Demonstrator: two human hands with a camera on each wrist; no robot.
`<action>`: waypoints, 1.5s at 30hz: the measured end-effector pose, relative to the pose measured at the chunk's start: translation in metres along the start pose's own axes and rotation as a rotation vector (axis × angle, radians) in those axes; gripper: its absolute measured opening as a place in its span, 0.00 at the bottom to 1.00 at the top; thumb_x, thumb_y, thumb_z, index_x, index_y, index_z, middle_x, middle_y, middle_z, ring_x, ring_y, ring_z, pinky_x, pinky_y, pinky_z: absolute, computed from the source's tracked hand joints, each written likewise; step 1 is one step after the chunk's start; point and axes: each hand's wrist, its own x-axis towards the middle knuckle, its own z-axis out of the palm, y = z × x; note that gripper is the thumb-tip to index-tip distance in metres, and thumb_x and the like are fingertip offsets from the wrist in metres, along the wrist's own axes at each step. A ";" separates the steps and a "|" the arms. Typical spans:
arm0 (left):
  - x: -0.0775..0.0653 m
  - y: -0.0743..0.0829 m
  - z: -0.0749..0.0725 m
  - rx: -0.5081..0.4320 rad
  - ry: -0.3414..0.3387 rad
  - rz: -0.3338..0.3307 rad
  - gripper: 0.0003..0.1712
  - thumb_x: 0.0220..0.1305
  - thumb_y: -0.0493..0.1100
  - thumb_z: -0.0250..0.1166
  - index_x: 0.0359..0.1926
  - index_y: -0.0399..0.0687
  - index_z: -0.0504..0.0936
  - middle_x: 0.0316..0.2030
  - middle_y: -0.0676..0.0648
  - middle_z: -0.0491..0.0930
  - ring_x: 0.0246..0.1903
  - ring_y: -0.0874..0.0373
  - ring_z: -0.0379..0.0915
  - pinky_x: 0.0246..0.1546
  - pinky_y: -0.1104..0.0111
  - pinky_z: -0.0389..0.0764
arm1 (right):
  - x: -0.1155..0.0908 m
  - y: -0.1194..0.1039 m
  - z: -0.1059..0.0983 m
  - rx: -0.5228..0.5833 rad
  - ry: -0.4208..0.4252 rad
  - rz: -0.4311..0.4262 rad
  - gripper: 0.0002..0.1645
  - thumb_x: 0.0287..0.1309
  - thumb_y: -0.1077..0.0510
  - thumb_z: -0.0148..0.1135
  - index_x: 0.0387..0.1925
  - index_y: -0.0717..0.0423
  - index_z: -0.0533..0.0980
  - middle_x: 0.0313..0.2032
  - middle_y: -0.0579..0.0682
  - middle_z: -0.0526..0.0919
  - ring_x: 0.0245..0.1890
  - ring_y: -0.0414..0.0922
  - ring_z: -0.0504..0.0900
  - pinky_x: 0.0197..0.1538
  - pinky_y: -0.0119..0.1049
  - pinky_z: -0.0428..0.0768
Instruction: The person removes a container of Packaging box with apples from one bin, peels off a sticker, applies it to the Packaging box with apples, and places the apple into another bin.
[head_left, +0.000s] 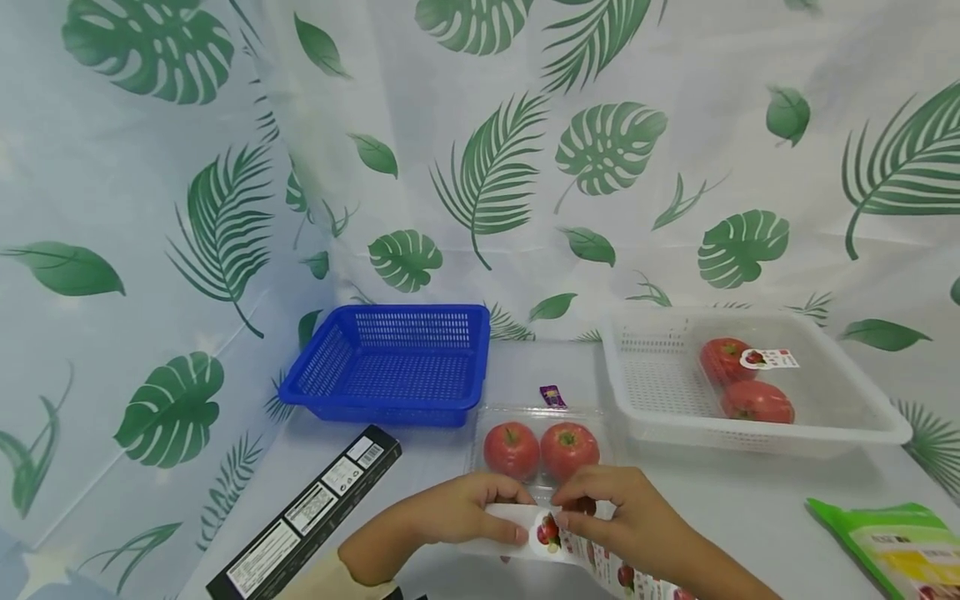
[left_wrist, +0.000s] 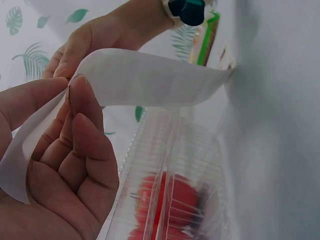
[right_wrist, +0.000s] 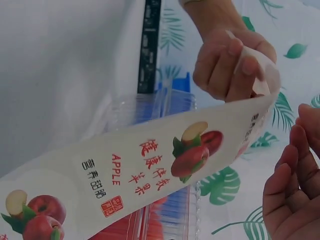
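We seem to be at the step of freeing a printed label from the label strip, which stretches above the worktop, well in from its left and right edges, just in front of the clear box. Our left hand pinches the strip; our right hand has its fingertips at it, but we cannot tell whether they grip. Next, we judge, calls for lifting one edge cleanly
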 end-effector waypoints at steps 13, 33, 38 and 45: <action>0.001 0.011 -0.005 -0.149 0.013 -0.046 0.11 0.65 0.34 0.61 0.41 0.25 0.77 0.26 0.52 0.80 0.23 0.64 0.75 0.23 0.75 0.75 | 0.012 0.001 0.009 -0.174 -0.035 -0.272 0.10 0.54 0.59 0.72 0.39 0.44 0.84 0.38 0.38 0.77 0.38 0.35 0.76 0.39 0.23 0.76; 0.005 0.008 -0.009 -0.472 0.025 -0.012 0.30 0.58 0.30 0.62 0.61 0.27 0.66 0.48 0.42 0.74 0.33 0.56 0.79 0.24 0.69 0.81 | 0.023 0.000 0.019 -0.293 0.051 -0.474 0.05 0.64 0.53 0.63 0.36 0.49 0.81 0.40 0.43 0.77 0.41 0.40 0.75 0.45 0.22 0.76; 0.005 0.007 -0.008 -0.496 0.014 -0.048 0.30 0.58 0.29 0.60 0.62 0.29 0.66 0.47 0.44 0.74 0.33 0.57 0.79 0.26 0.70 0.81 | 0.024 0.000 0.019 -0.290 0.062 -0.516 0.05 0.63 0.54 0.63 0.35 0.50 0.81 0.38 0.43 0.78 0.40 0.41 0.76 0.46 0.24 0.76; 0.001 0.005 -0.008 -0.501 0.006 -0.096 0.28 0.59 0.27 0.57 0.62 0.24 0.66 0.41 0.47 0.80 0.32 0.59 0.79 0.27 0.72 0.81 | 0.024 0.002 0.018 -0.263 0.048 -0.536 0.04 0.64 0.56 0.63 0.34 0.51 0.82 0.37 0.43 0.79 0.39 0.40 0.76 0.46 0.24 0.76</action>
